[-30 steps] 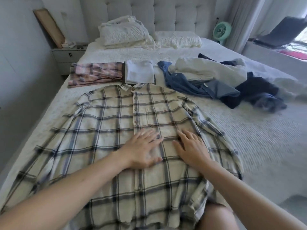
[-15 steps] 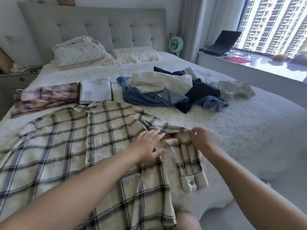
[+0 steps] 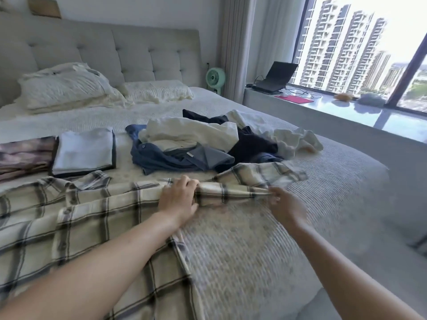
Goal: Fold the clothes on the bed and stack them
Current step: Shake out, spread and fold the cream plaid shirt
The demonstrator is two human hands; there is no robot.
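The left hand [image 3: 179, 199] lies on the plaid shirt [image 3: 92, 227] with its fingers curled over a gathered fold of the sleeve [image 3: 233, 190], gripping it where the sleeve joins the body. At 3 o'clock from it, the right hand [image 3: 285, 207] is blurred; its fingertips pinch the same sleeve farther along, so the cloth runs as a taut band between the two hands. Beyond the right hand, toward 1 o'clock, the cuff end [image 3: 265, 174] fans out flat on the bed [image 3: 335, 181].

The body of the shirt spreads from the left hand toward 9 and 7 o'clock, front up, its button placket showing and its collar [image 3: 92, 181] at about 10 o'clock. Its hem hangs over the near edge of the bed.

At 12 o'clock from the hands, just past the sleeve, sits an unfolded heap [image 3: 208, 144]: a blue shirt, cream pieces and dark navy cloth tangled together. At 10 o'clock lies a folded white garment [image 3: 84, 151] on top of something dark, and touching its left side a folded pink plaid piece [image 3: 25, 155], blurred.

Farther out, at 11 o'clock, pillows [image 3: 69, 88] lean against the tufted grey headboard [image 3: 138, 49]. A small green fan [image 3: 215, 77] stands beside the bed at 12 o'clock, and at 1 o'clock an open laptop [image 3: 275, 77] rests on the window ledge [image 3: 346, 112].
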